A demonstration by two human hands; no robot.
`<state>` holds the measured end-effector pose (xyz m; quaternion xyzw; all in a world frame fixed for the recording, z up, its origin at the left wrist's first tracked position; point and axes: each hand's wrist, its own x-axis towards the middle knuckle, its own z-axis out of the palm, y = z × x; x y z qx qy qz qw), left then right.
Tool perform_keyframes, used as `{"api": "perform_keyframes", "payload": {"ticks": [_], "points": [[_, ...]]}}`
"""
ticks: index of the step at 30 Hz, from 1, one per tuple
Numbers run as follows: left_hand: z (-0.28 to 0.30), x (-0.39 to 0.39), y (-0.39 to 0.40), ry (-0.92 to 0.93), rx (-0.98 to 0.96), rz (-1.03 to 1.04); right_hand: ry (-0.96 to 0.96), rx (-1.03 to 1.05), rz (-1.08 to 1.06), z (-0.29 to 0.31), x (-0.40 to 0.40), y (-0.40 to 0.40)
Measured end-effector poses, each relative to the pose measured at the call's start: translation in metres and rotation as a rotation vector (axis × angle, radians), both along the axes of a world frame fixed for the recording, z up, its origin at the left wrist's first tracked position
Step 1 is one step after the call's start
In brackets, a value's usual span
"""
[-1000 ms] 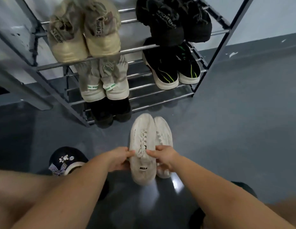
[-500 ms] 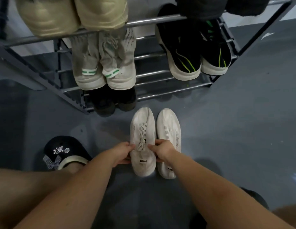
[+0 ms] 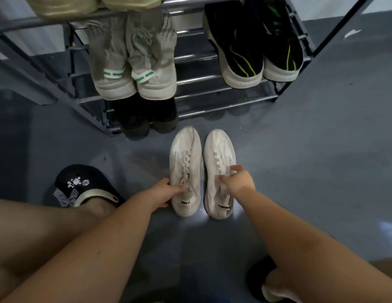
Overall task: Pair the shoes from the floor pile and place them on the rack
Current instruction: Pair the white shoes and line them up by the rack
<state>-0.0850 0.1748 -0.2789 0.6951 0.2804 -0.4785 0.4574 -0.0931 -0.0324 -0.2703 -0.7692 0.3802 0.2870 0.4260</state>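
Two white sneakers stand side by side on the grey floor, toes toward the rack. My left hand [image 3: 163,192] grips the left white sneaker [image 3: 186,158] at its side near the laces. My right hand [image 3: 237,181] pinches the lace area of the right white sneaker [image 3: 219,149]. The metal shoe rack [image 3: 223,96] stands just beyond them. Its middle shelf holds a grey-beige pair [image 3: 133,62] and a black pair with green lines [image 3: 256,51]. A dark pair [image 3: 147,117] sits at the left of the lowest shelf.
A beige pair [image 3: 92,5] shows at the top edge on a higher shelf. My feet wear black clogs, the left clog [image 3: 81,184] with charms, the right clog [image 3: 263,278] at the bottom. The lowest shelf's right part shows bare bars [image 3: 223,106].
The white sneakers went from held close together to standing flat and slightly apart on the floor. My right hand shifted onto the right sneaker. The camera moved closer to the rack.
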Motion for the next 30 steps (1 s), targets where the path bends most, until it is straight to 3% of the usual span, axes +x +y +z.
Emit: {"api": "perform_keyframes", "payload": {"ticks": [3, 6, 14, 20, 24, 30], "points": [[-0.005, -0.016, -0.002, -0.029, 0.01, -0.03, 0.162, -0.036, 0.033, -0.01, -0.021, -0.01], [-0.013, -0.025, -0.006, -0.108, 0.088, -0.067, 0.252, 0.094, 0.031, -0.017, -0.038, -0.007], [-0.019, -0.027, -0.017, -0.07, -0.039, 0.123, 0.137, 0.345, -0.216, -0.036, -0.05, -0.011], [-0.002, -0.018, -0.008, -0.027, -0.155, 0.209, 0.141, 0.5, -0.183, -0.014, -0.049, -0.016], [0.013, -0.021, -0.009, -0.023, -0.259, 0.291, 0.087, 0.543, -0.204, 0.008, -0.049, -0.027], [0.032, -0.031, -0.006, -0.044, -0.308, 0.254, 0.01, 0.481, -0.237, 0.021, -0.061, -0.024]]}}
